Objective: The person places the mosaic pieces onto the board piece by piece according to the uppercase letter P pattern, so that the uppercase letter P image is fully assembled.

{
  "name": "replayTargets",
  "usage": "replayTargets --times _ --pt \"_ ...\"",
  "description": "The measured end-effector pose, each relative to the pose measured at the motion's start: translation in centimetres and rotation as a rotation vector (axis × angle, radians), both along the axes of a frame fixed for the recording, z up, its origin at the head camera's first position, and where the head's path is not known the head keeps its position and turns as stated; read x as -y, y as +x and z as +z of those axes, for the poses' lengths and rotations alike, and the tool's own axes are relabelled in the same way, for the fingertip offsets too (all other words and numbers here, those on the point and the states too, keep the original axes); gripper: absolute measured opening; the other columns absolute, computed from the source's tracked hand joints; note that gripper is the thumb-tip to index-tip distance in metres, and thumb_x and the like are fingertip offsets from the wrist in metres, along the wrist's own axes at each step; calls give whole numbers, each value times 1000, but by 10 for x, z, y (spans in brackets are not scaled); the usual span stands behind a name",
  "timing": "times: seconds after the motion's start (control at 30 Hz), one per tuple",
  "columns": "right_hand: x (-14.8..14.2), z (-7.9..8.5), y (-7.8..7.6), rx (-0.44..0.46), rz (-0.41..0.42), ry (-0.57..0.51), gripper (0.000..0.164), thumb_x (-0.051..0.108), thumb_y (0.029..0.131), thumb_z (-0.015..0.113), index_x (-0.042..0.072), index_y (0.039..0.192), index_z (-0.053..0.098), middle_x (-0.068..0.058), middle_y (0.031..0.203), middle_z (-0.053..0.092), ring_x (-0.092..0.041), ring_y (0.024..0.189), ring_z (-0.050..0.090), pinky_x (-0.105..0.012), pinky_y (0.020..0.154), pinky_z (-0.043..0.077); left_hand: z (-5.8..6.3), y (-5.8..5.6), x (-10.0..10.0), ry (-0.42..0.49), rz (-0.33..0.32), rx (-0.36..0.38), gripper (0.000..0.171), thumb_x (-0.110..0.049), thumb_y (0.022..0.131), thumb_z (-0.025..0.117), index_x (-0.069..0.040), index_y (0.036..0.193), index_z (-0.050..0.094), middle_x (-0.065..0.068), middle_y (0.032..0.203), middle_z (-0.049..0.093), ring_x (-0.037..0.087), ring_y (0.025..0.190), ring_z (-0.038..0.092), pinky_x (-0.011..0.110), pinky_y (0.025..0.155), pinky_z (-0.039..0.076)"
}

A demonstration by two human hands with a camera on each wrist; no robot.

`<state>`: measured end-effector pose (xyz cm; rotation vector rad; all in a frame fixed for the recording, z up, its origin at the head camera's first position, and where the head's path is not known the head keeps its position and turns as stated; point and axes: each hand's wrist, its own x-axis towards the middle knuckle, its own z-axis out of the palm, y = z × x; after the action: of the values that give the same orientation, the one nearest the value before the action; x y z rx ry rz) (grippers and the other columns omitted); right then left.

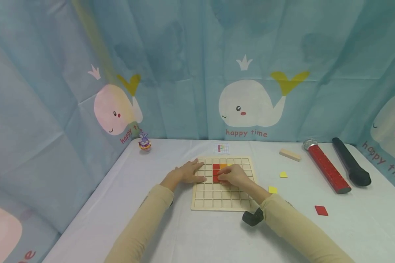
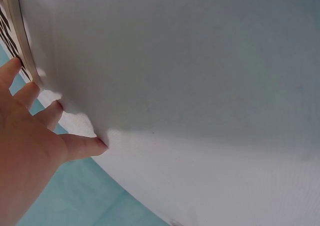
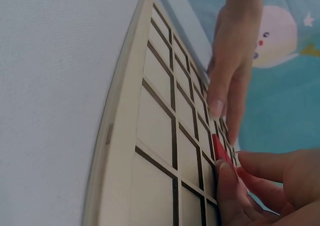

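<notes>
A pale wooden grid board (image 1: 208,202) lies on the table. Red square tiles (image 1: 216,166) run down one column, with an orange tile (image 1: 223,166) and a partly covered yellow tile (image 1: 229,164) beside the top one. My right hand (image 1: 235,176) reaches over the board, thumb and fingertips pinching a red tile (image 3: 218,147) at the lower part of that column; the fingers hide part of it. My left hand (image 1: 188,172) rests on the board's left edge, fingers spread, as the left wrist view also shows.
Two loose yellow tiles (image 1: 283,174) and a red tile (image 1: 321,210) lie to the right. Behind them are a wooden block (image 1: 289,155), a red microphone (image 1: 327,168) and a black microphone (image 1: 351,162). A printed grid card (image 1: 221,148) sits behind the board; a purple toy (image 1: 145,142) stands back left.
</notes>
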<state>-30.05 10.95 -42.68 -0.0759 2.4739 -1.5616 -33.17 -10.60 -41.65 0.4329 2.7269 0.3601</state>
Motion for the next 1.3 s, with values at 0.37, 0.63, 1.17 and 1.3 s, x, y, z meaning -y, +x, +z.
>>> replayTargets --times 0.37,0.63,1.17,1.3 --pt "-26 -1 0 -14 71 -49 32 19 93 63 -2 118 64 -10 103 68 -22 92 66 -32 79 54 -1 0 0 -21 -12 -7 79 -62 88 54 -25 152 27 4 158 13 30 143 12 68 103 14" --pt "-58 5 8 -9 118 -75 42 25 96 59 -2 127 58 -15 118 63 -26 104 62 -38 89 50 -3 0 2 -15 -8 -4 79 -62 88 54 -24 152 27 3 159 13 29 143 11 68 104 13" --pt "-124 14 22 36 148 -138 54 27 97 58 -7 136 46 -23 132 52 -29 119 54 -36 95 46 0 0 0 -13 -17 3 80 -62 88 53 -25 153 24 4 159 12 28 144 9 68 104 12" --pt "-138 14 25 37 131 -62 57 33 95 59 -4 137 47 -20 136 50 -29 123 51 -36 94 46 2 2 1 -10 -13 8 80 -61 89 53 -24 153 23 4 159 11 29 144 9 68 104 12"
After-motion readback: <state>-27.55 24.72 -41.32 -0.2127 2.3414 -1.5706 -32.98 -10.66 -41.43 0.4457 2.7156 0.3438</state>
